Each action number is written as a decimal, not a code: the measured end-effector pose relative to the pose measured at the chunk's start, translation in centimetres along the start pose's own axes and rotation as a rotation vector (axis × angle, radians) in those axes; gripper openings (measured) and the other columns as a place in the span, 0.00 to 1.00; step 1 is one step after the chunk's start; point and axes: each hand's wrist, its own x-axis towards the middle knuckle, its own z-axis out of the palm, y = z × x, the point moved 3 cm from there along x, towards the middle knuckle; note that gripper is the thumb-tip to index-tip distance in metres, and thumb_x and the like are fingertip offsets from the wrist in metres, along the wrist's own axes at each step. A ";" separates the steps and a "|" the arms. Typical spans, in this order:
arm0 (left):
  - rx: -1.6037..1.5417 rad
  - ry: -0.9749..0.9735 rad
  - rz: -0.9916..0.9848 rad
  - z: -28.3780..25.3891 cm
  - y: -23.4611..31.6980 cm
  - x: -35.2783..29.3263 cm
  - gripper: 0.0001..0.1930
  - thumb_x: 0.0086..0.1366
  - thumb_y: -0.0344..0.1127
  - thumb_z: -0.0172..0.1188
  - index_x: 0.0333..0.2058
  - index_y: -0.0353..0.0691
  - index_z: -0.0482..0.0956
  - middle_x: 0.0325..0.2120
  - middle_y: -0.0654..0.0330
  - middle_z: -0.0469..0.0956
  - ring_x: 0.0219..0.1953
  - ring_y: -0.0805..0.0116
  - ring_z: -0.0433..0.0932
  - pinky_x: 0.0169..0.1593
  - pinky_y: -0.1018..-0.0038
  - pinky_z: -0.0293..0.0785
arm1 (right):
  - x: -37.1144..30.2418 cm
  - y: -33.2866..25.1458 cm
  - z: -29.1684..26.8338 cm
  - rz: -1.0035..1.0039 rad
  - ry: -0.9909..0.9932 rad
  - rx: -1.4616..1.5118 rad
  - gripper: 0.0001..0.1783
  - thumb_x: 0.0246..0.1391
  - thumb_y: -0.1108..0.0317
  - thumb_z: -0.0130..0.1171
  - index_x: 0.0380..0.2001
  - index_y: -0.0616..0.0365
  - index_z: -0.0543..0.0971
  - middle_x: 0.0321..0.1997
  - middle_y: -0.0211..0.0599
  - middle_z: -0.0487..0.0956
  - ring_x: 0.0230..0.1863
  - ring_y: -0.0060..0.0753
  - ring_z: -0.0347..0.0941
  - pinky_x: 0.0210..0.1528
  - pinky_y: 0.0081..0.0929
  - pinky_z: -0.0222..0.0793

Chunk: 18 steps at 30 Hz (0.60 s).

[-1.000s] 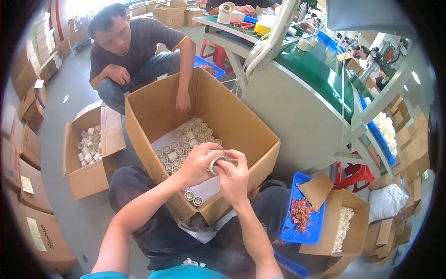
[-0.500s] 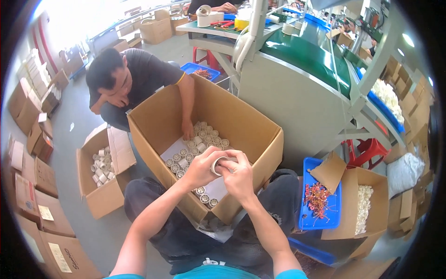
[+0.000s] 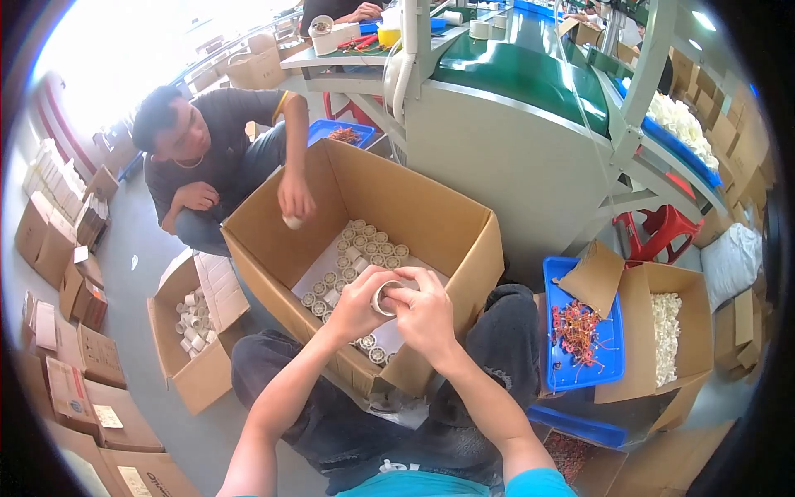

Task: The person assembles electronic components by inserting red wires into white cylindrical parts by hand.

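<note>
Both my hands hold a white plastic ring (image 3: 380, 306) above the near end of a large cardboard box (image 3: 277, 253). My left hand (image 3: 358, 303) is wrapped round its left side. My right hand (image 3: 424, 313) grips the right side, with fingers reaching into the opening; whatever they touch inside is hidden. Below, round white plastic parts (image 3: 378, 248) stand in rows on a pale sheet in the box, partly covered by my hands. Across the box, a co-worker's hand (image 3: 296, 195) holds a small white part (image 3: 291, 222) over its left wall.
A smaller carton of loose white parts (image 3: 196, 323) stands at left. To my right lie a blue tray (image 3: 609, 364) with red wired pieces and a carton of small white pieces (image 3: 665, 340). A green conveyor (image 3: 522, 79) rises beyond the box. Stacked cartons line the left.
The co-worker's hand has risen from the rows in the box and now holds a white part. My hands stay on the ring, turning it slightly. The view has shifted a little.
</note>
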 end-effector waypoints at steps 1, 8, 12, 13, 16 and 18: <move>0.017 -0.001 -0.001 0.0 0.0 0.0 0.22 0.48 0.27 0.72 0.44 0.39 0.76 0.38 0.54 0.78 0.37 0.55 0.81 0.38 0.66 0.79 | 0.0 -0.2 -0.1 -0.017 0.018 -0.067 0.09 0.44 0.72 0.66 0.32 0.55 0.87 0.47 0.40 0.79 0.48 0.44 0.75 0.48 0.37 0.73; 0.071 0.015 0.013 -0.2 0.4 0.0 0.22 0.45 0.22 0.69 0.43 0.38 0.76 0.36 0.53 0.77 0.34 0.54 0.80 0.35 0.66 0.77 | 0.0 0.9 0.6 -0.035 0.031 0.000 0.08 0.43 0.73 0.65 0.30 0.55 0.87 0.47 0.39 0.79 0.47 0.42 0.76 0.47 0.37 0.74; 0.121 -0.057 0.057 0.1 0.4 0.1 0.24 0.45 0.23 0.69 0.44 0.39 0.75 0.37 0.53 0.76 0.35 0.51 0.80 0.35 0.64 0.79 | -0.2 1.8 0.7 0.013 -0.019 0.180 0.09 0.44 0.75 0.63 0.31 0.58 0.87 0.48 0.40 0.79 0.48 0.43 0.76 0.49 0.36 0.73; 0.139 -0.057 0.086 0.0 0.6 0.1 0.26 0.44 0.23 0.69 0.45 0.40 0.74 0.37 0.55 0.76 0.34 0.50 0.80 0.33 0.63 0.79 | -0.3 1.9 0.7 0.065 -0.040 0.283 0.09 0.44 0.76 0.62 0.31 0.58 0.86 0.49 0.41 0.79 0.48 0.43 0.76 0.50 0.35 0.73; 0.238 -0.047 0.147 -0.4 1.3 0.5 0.26 0.44 0.22 0.68 0.45 0.40 0.74 0.38 0.54 0.76 0.34 0.49 0.80 0.33 0.62 0.79 | -0.2 2.0 0.8 0.096 0.006 0.400 0.10 0.43 0.79 0.62 0.31 0.60 0.86 0.50 0.44 0.78 0.50 0.43 0.77 0.49 0.35 0.75; 0.290 -0.093 0.165 -0.6 1.4 0.4 0.26 0.45 0.22 0.68 0.46 0.40 0.75 0.38 0.54 0.76 0.34 0.49 0.80 0.33 0.62 0.79 | -0.7 1.8 0.8 0.057 0.031 0.332 0.10 0.43 0.79 0.62 0.31 0.60 0.86 0.51 0.45 0.78 0.50 0.43 0.77 0.50 0.35 0.74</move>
